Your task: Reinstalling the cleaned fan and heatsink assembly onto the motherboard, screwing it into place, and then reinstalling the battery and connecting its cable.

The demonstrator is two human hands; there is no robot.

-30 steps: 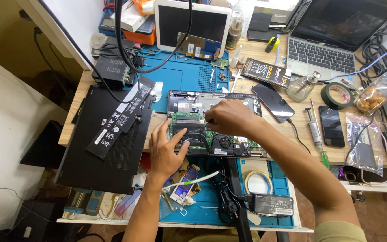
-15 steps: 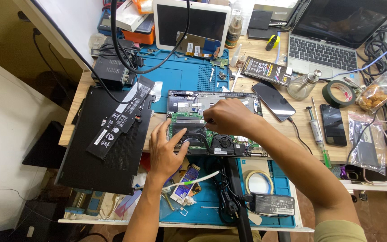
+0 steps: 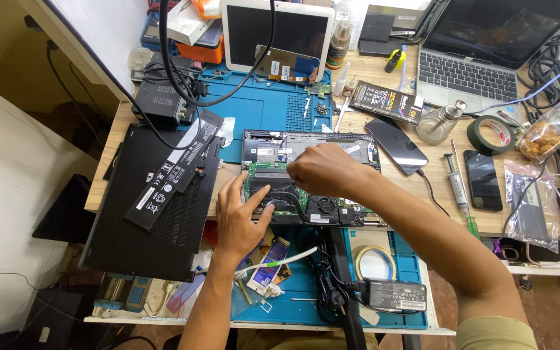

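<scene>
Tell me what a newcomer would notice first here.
The opened laptop at centre, its circuit board bare, with the left hand flat on its near-left corner and the right hand curled over its middle. Left of it lies the black bottom cover, a long battery lying across it.

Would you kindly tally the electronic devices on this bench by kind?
Laptops: 2, the opened one under both hands and a closed-case one
Phones: 2
Tablets: 1
Power adapters: 1
Total: 6

Bright, even overhead light, soft shadows, sharp focus throughout (slight wide-angle bending at the edges).
</scene>
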